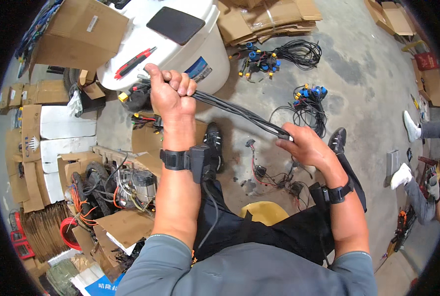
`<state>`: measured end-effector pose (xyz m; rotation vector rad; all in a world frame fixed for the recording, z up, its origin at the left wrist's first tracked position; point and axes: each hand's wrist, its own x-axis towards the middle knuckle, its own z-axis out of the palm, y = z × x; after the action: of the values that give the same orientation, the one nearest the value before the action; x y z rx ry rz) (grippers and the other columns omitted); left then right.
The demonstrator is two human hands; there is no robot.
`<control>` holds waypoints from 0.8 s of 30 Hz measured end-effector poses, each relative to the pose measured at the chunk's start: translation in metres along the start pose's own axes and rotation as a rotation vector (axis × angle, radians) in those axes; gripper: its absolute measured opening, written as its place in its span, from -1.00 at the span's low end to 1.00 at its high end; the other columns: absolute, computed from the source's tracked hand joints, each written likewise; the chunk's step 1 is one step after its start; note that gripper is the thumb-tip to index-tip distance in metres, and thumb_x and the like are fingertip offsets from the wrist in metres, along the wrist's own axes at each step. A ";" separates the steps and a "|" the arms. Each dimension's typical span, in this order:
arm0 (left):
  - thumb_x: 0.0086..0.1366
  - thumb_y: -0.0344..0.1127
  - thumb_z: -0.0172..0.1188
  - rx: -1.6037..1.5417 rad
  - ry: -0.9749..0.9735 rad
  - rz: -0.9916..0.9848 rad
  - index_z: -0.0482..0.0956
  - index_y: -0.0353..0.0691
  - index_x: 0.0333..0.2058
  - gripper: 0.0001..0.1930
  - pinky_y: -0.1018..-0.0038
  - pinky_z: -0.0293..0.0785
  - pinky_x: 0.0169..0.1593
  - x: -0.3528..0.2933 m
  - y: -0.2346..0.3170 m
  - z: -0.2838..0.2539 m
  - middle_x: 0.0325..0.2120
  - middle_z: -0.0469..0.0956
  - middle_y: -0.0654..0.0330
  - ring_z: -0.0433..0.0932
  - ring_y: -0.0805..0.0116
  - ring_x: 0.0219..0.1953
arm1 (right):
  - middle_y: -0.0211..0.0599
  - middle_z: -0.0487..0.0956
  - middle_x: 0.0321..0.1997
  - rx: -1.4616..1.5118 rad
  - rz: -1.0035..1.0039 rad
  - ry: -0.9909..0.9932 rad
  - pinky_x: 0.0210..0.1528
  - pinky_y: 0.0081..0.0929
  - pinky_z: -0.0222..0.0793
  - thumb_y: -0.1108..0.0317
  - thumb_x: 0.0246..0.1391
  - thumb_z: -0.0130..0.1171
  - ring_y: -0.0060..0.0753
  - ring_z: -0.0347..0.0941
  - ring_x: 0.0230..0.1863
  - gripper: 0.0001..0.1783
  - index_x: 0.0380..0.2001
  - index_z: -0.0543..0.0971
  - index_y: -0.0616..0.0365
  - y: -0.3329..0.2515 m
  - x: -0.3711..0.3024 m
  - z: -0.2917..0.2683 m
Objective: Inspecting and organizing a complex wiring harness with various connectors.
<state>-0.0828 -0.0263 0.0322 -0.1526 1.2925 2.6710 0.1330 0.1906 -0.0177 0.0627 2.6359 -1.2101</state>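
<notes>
A bundle of black cables (235, 109) is stretched between my two hands, slanting down from left to right. My left hand (169, 91) is closed in a fist round its upper left end, close to the white tub. Yellow connectors (123, 96) hang just left of that fist. My right hand (304, 144) grips the bundle's lower right end, with the thumb lying along it. The cable ends beyond the right hand are partly hidden by its fingers. Both hands are over the floor in front of my knees.
The white tub (215, 59) carries a phone (175, 24) and a red cutter (133, 64) on its lid. Coiled cables with blue connectors (264, 61) lie on the floor. Loose wires (279, 182) lie between my feet. Cardboard boxes (79, 39) crowd the left. Another person (422, 192) sits far right.
</notes>
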 end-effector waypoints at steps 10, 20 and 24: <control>0.36 0.23 -0.09 0.034 0.035 0.030 0.22 -0.06 -0.59 -0.48 0.52 0.00 -0.65 0.010 0.010 -0.007 -0.77 0.07 0.37 0.04 0.49 -0.74 | 0.12 0.47 -0.44 0.154 -0.055 -0.024 -0.34 -0.16 0.31 0.21 0.09 0.24 0.22 0.39 -0.35 -0.67 -0.29 0.42 0.25 -0.005 0.005 -0.002; 0.41 0.20 -0.21 0.028 0.067 0.012 0.19 -0.04 -0.60 -0.48 0.51 0.00 -0.66 0.016 0.017 -0.012 -0.77 0.07 0.37 0.04 0.49 -0.76 | 0.03 0.49 -0.44 0.314 0.002 -0.051 -0.34 -0.21 0.32 0.21 0.12 0.20 0.07 0.43 -0.39 -0.70 -0.30 0.45 0.24 -0.003 0.001 -0.011; 0.41 0.20 -0.21 0.045 0.052 0.012 0.18 -0.04 -0.61 -0.48 0.52 0.00 -0.66 0.019 0.016 -0.012 -0.77 0.07 0.37 0.04 0.49 -0.76 | -0.06 0.50 -0.50 0.338 -0.034 -0.037 -0.34 -0.25 0.34 0.23 0.11 0.19 -0.05 0.46 -0.41 -0.74 -0.31 0.47 0.21 0.004 -0.002 -0.010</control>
<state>-0.1041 -0.0435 0.0341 -0.2101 1.3715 2.6628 0.1331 0.2007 -0.0137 0.0538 2.3828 -1.6390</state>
